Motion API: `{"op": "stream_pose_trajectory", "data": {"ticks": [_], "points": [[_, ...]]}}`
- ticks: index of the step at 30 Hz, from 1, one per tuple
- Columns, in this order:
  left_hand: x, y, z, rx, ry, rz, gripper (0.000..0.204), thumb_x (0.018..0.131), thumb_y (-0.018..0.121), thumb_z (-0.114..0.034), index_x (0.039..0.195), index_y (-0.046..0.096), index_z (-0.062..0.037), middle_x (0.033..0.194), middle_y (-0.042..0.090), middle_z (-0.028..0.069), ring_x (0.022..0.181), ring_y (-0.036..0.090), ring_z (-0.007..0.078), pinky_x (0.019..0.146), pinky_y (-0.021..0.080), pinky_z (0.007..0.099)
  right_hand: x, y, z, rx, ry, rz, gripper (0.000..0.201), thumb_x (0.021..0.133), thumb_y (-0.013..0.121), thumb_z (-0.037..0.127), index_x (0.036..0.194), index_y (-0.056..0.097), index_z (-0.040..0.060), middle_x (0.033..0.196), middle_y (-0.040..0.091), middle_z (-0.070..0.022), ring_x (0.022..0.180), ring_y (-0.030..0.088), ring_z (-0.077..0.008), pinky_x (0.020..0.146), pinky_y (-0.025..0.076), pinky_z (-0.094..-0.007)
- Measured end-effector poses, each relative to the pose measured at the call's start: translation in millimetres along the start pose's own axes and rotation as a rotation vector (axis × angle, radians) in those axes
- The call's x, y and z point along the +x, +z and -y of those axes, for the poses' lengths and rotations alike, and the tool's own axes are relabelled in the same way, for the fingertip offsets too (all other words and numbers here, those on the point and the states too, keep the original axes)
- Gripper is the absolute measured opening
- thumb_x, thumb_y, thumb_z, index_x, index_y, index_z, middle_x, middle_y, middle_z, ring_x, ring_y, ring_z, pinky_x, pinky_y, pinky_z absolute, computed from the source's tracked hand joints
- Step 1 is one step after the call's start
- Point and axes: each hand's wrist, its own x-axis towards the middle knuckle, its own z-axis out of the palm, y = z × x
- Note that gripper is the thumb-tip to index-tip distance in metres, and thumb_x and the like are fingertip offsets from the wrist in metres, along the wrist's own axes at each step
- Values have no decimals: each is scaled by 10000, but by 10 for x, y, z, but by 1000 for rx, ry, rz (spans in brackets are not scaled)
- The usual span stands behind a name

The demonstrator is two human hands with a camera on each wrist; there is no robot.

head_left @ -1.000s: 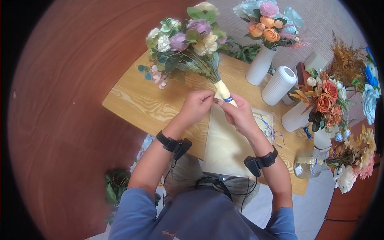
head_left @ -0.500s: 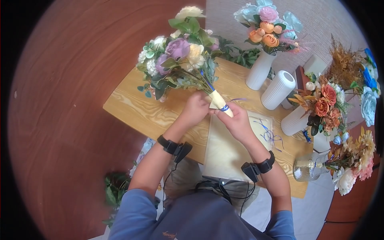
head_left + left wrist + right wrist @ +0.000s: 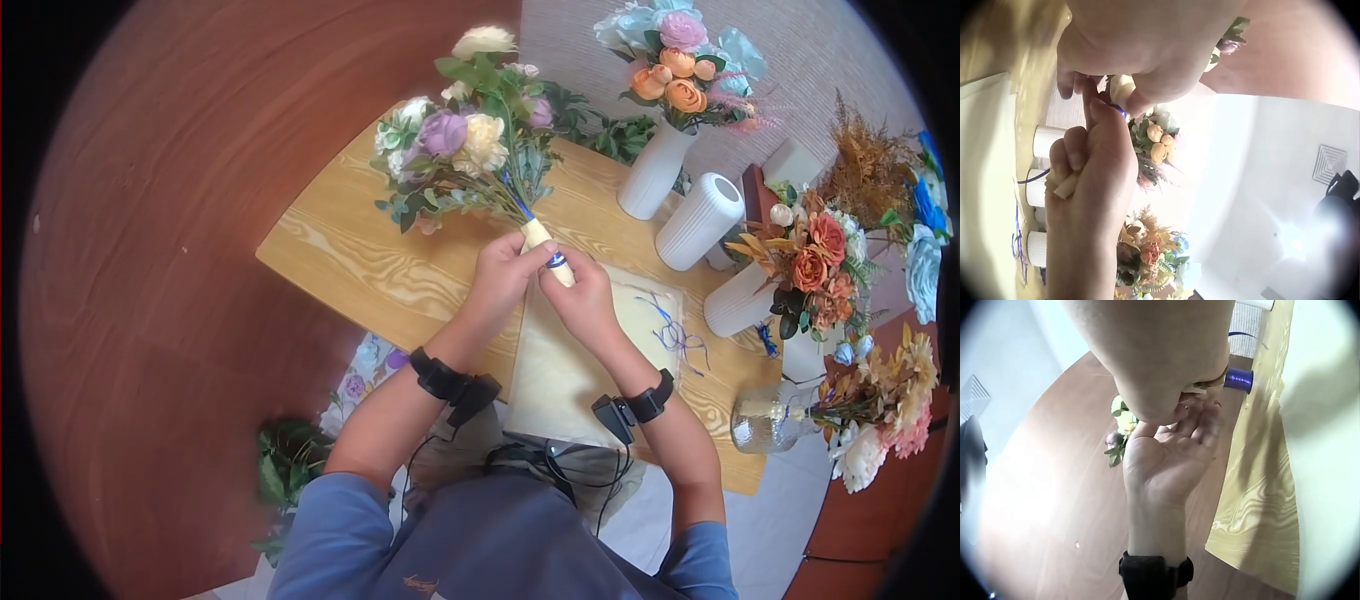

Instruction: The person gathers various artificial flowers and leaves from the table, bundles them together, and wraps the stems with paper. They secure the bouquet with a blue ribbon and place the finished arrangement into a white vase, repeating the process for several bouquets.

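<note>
A bouquet (image 3: 450, 150) of purple, cream and white flowers tilts up and to the left above the table. Its stems are bound in a cream wrap (image 3: 535, 234) with blue ribbon (image 3: 557, 260) around it. My left hand (image 3: 503, 275) grips the wrapped stems, thumb pressed along them near the ribbon. Around the lower end, my right hand (image 3: 583, 298) holds the same wrap with curled fingers. The right wrist view has a shiny blue ribbon spool (image 3: 1239, 380) beside my right hand. A cream end (image 3: 1067, 186) pokes out of my right fingers in the left wrist view.
Cream paper sheets (image 3: 565, 380) lie on the wooden table (image 3: 340, 240), with loose blue ribbon (image 3: 678, 335) on them. White ribbed vases (image 3: 700, 222) stand along the right side, some with flowers. A glass vase (image 3: 765, 420) lies near the right corner.
The bouquet swung left and down, then slightly back right. My left hand moved from beside the wrap onto it, thumb over the ribbon, and a loose paper flap no longer shows.
</note>
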Motion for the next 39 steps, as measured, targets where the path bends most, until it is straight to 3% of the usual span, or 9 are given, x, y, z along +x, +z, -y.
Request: {"op": "stream_pose_trajectory", "data": {"ticks": [2, 7, 10, 12, 21, 27, 29, 31, 39], "points": [[0, -49, -22, 37, 5, 9, 246, 892, 617, -92, 1098, 596, 40, 962, 639, 44, 851, 604, 96, 769, 479, 245, -5, 6, 22, -2, 22, 3, 284, 787, 646, 72, 1051, 634, -32, 837, 660, -168, 751, 640, -217, 692, 493, -308], [39, -168, 23, 64, -33, -14, 212, 877, 627, -77, 1048, 623, 49, 904, 654, 63, 786, 619, 108, 713, 489, 238, 13, -37, 67, 2, -30, 48, 289, 803, 679, 118, 1049, 642, -30, 805, 662, -150, 711, 626, -180, 667, 491, -300], [24, -225, 101, 131, -61, -44, 174, 873, 631, -73, 999, 636, 46, 874, 663, 74, 731, 629, 115, 656, 498, 226, 21, -150, 51, -129, 202, 277, 300, 822, 700, 180, 1021, 656, -41, 774, 665, -125, 687, 612, -141, 652, 488, -284], [-4, -246, 131, 162, -90, -72, 158, 871, 634, -72, 978, 641, 44, 865, 666, 79, 702, 632, 118, 623, 502, 218, 35, -187, -97, -20, 289, 464, 302, 893, 645, 163, 1098, 631, -59, 942, 682, -83, 852, 623, -111, 773, 498, -261], [0, -332, 197, 367, -154, -128, 149, 826, 673, -93, 913, 666, 27, 754, 662, 38, 599, 610, 69, 505, 484, 177, 82, -281, -227, -118, 191, 486, 202, 894, 619, 96, 1011, 663, -63, 891, 692, -103, 811, 636, -125, 755, 511, -272], [-5, -399, 203, 848, 25, -191, 176, 774, 709, -125, 868, 688, 22, 663, 632, 44, 537, 548, 74, 469, 427, 231, 100, -216, -270, -144, 178, 504, 167, 885, 619, 80, 969, 671, -55, 856, 694, -101, 787, 641, -122, 734, 512, -269], [-52, -335, 125, 995, 207, -243, 181, 734, 721, -139, 812, 673, 17, 623, 591, 65, 520, 507, 110, 487, 413, 289, 95, -179, -314, -140, 175, 506, 162, 885, 619, 80, 959, 671, -55, 853, 695, -99, 781, 641, -121, 729, 511, -269], [-28, -386, 189, 1027, 289, -255, 186, 719, 720, -142, 773, 638, 17, 605, 565, 68, 520, 494, 124, 499, 414, 303, 78, -130, -344, -57, 133, 416, 168, 830, 648, 127, 900, 680, -21, 751, 672, -144, 665, 641, -210, 653, 499, -313], [-5, -468, 213, 1021, 278, -298, 262, 692, 715, -135, 678, 482, -15, 587, 498, 58, 528, 460, 131, 504, 399, 303, 115, 40, -355, 128, 239, 408, 196, 833, 684, 87, 970, 651, -50, 807, 678, -90, 745, 634, -118, 691, 511, -264]]}}
